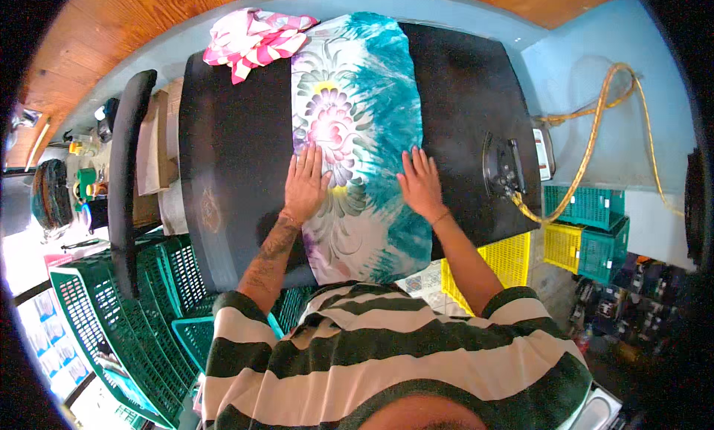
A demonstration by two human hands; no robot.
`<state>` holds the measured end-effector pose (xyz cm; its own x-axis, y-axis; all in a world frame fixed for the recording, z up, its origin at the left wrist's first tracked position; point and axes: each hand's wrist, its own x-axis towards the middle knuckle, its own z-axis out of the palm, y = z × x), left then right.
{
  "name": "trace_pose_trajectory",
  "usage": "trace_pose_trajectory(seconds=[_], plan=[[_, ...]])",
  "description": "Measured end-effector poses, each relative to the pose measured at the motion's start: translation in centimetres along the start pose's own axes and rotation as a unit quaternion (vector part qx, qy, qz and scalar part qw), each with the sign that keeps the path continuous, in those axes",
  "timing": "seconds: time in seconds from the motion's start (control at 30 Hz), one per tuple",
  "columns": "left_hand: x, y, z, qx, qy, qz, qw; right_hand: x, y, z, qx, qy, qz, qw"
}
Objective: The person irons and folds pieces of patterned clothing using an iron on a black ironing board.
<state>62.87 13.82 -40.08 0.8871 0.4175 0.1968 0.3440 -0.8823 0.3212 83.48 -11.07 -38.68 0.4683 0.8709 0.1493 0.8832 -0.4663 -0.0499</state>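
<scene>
A long piece of fabric [385, 112], white and teal with a painted pink and purple flower, lies flat across a black-covered table [240, 134]. Its lower end reaches the table's near edge, close to my body. My left hand [307, 179] rests palm down on the fabric's left edge, beside the flower. On the teal right edge lies my right hand [421, 181], also palm down, its fingers slightly apart. Neither hand grips anything. To the right, a clothes iron [505, 168] with a cord wrapped in yellowish material is on the black cover.
A crumpled pink and white cloth [256, 36] sits at the table's far left. Beyond the left edge stands a narrow black padded board [128, 179]. Green plastic crates [122, 318] are stacked at lower left. Yellow crates [502, 262] stand below right. The iron's cord [591, 134] loops along the blue wall.
</scene>
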Motion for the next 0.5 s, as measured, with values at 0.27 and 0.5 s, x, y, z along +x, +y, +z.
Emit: trace_pose_trajectory(seconds=[0.27, 0.5], plan=[[19.7, -9.6, 2.2, 0.123, 0.056, 0.062, 0.989, 21.3, 7.8, 2.7, -0.063, -0.005, 0.015, 0.998], [10.1, -3.7, -3.6, -0.132, 0.118, -0.100, 0.979, 14.6, 4.4, -3.8, 0.150, -0.020, 0.118, 0.982]])
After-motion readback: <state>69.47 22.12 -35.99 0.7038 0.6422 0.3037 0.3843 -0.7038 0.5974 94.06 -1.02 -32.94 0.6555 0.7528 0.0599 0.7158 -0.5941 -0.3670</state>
